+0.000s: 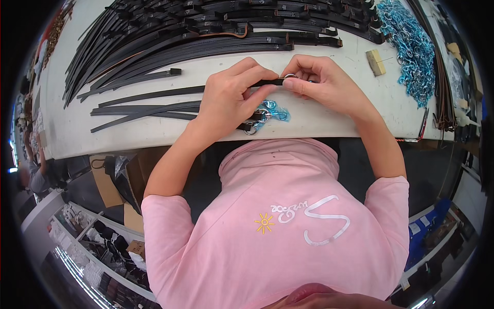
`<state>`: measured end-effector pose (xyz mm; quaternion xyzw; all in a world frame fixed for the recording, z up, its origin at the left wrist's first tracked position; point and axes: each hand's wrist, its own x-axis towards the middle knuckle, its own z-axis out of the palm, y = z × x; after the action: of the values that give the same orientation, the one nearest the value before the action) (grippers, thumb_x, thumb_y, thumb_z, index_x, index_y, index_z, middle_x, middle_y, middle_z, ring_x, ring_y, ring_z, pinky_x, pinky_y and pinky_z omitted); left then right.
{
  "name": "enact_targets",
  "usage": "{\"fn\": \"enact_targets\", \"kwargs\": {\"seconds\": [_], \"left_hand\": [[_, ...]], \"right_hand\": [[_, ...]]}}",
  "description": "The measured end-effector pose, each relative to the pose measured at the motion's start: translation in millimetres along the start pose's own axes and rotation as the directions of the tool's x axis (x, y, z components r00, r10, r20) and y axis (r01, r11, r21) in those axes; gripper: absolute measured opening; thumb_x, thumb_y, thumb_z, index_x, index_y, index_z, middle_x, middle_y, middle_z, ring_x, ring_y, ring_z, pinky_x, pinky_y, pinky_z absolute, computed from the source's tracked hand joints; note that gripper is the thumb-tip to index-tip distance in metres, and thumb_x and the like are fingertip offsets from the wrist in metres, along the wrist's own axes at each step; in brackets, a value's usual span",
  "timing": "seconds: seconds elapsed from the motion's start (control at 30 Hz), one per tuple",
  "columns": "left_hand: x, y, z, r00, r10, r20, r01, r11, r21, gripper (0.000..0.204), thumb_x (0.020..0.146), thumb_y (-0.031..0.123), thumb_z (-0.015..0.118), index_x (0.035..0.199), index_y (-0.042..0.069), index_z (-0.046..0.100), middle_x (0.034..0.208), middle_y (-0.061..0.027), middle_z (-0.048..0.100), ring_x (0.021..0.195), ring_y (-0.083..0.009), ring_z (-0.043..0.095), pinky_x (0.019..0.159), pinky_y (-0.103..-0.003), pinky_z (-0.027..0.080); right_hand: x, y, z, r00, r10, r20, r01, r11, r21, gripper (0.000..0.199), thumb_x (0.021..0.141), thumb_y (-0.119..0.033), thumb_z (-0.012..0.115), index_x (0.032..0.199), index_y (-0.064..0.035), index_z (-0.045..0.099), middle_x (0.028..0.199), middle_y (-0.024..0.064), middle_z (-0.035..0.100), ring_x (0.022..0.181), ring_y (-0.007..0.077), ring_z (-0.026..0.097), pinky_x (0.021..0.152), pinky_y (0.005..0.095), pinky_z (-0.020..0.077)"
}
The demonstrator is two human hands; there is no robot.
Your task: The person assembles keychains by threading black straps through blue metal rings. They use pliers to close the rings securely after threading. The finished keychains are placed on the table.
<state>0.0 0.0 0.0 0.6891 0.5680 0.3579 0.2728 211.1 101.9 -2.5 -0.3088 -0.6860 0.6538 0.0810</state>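
Note:
Near the table's front edge, my left hand [229, 95] pinches a long black strap [154, 96] close to its end. The strap's tail runs out to the left across the table. My right hand [321, 82] has its thumb and fingers closed on a silvery metal ring [290, 76] at the strap's end. How ring and strap join is partly hidden by my fingers. Below my left hand lie several more black straps [149, 109], crossing one another. Metal rings and clasps in blue film [266, 114] are at their right ends.
A large pile of black straps [195, 31] covers the table's far side. One shorter strap [139, 82] lies apart in front of it. At right are a yellowish block [375, 62], a heap of blue-wrapped metal clasps [411, 51], hanging brown strips [445, 103] and a pen-like tool [423, 123].

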Motion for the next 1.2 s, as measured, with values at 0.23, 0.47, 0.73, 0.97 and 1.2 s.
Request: {"fn": "enact_targets", "kwargs": {"seconds": [0.23,0.47,0.73,0.97,1.2], "left_hand": [[-0.2,1.9,-1.9,0.999,0.013,-0.038,-0.016,0.998,-0.064,0.021,0.084,0.001,0.075,0.104,0.002,0.072,0.086,-0.005,0.063,0.071,-0.0138,0.059,0.06,-0.025,0.047],[-24.9,-3.6,-33.0,0.991,0.054,-0.121,-0.046,0.997,0.068,0.011,0.084,0.003,0.076,0.095,0.001,0.072,0.079,-0.0062,0.064,0.064,-0.0146,0.059,0.055,-0.026,0.045],[-78.8,-31.7,-89.5,0.903,-0.048,-0.427,0.288,0.805,0.518,0.014,0.083,0.009,0.078,0.082,0.004,0.065,0.078,-0.0048,0.061,0.079,-0.0207,0.058,0.076,-0.035,0.043],[-103.7,-27.7,-63.8,0.91,-0.057,-0.411,0.218,0.908,0.358,0.033,0.088,0.006,0.07,0.121,0.003,0.066,0.132,-0.0164,0.059,0.125,-0.0352,0.053,0.111,-0.044,0.036],[-59.8,40.7,-66.2,0.902,0.023,-0.431,-0.119,0.973,-0.196,0.017,0.093,0.011,0.066,0.108,0.004,0.067,0.118,-0.016,0.063,0.111,-0.0294,0.059,0.099,-0.038,0.044]], "right_hand": [[-1.1,-6.6,-2.0,0.995,0.104,0.011,-0.104,0.992,0.071,0.019,0.095,-0.023,0.071,0.099,-0.0047,0.066,0.077,-0.0045,0.058,0.071,0.0026,0.053,0.064,0.0186,0.0443],[-5.8,-16.1,4.9,0.999,0.003,0.054,-0.005,1.0,0.031,0.022,0.094,-0.025,0.072,0.098,-0.005,0.065,0.079,-0.0039,0.059,0.076,0.0048,0.056,0.072,0.0207,0.0468],[0.5,-11.1,59.5,0.821,-0.57,-0.038,0.429,0.658,-0.619,0.02,0.084,-0.014,0.072,0.103,-0.0071,0.067,0.098,0.0078,0.064,0.095,0.0277,0.059,0.083,0.0382,0.0502],[-28.7,-12.9,11.1,0.752,-0.601,-0.27,0.313,0.687,-0.656,0.014,0.087,-0.008,0.071,0.1,-0.0055,0.07,0.094,0.0089,0.068,0.09,0.0272,0.063,0.08,0.0362,0.0517],[-110.6,-40.1,-132.9,0.328,-0.592,-0.736,-0.002,0.779,-0.627,0.017,0.099,-0.018,0.066,0.103,-0.0037,0.074,0.087,-0.0008,0.072,0.08,0.0066,0.064,0.073,0.0227,0.0494]]}}
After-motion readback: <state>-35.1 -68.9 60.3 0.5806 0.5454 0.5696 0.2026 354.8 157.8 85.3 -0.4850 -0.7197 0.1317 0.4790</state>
